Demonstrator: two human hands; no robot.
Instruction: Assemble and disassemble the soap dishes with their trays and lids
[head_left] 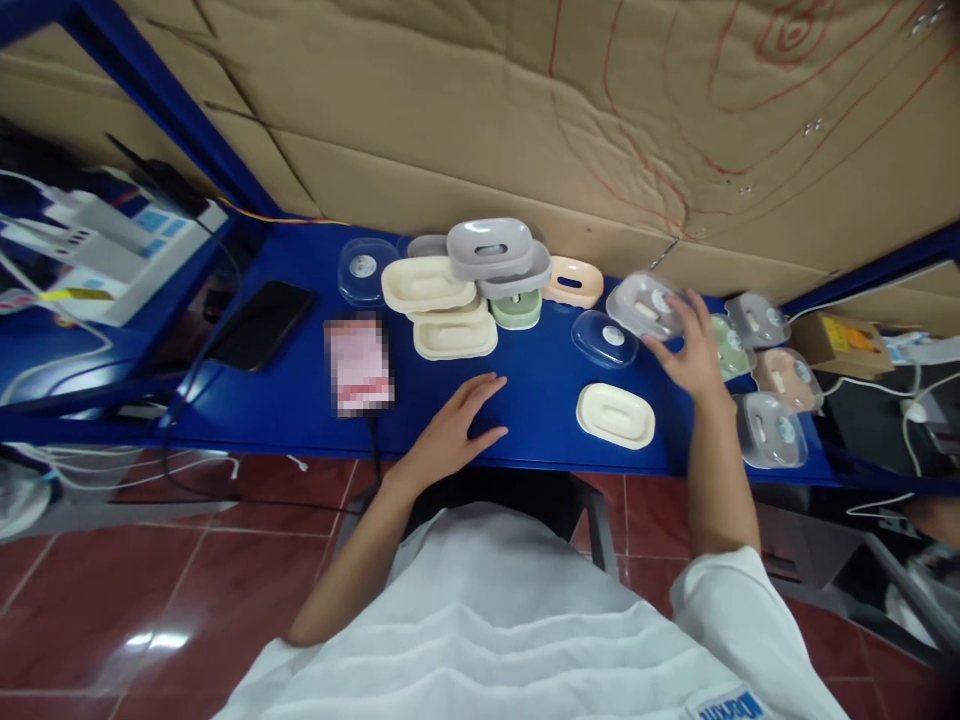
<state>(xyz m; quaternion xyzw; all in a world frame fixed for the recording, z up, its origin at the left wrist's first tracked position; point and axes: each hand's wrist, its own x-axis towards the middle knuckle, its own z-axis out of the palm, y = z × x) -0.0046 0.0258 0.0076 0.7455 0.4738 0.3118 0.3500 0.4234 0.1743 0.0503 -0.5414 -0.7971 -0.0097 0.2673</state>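
Observation:
My left hand [454,425] is over the front of the blue table, fingers stretched and thumb apart, with nothing in it. Behind it is a pile of soap dish parts: cream trays [429,284], grey trays [491,245] and a green one [516,308]. My right hand [691,345] grips the right end of a grey soap dish [637,302] with a clear lid, thumb at the front and fingers over the lid. A loose clear lid [604,338] lies just in front of that dish. Nearer me rests a cream tray [615,416].
Lidded soap dishes in grey [771,430], peach [787,380] and green [731,347] stand at the right. A peach tray [574,281] is at the back. Leftward are a clear lid [367,270], a black phone [261,325] and a blurred pink item [358,363] with a cable.

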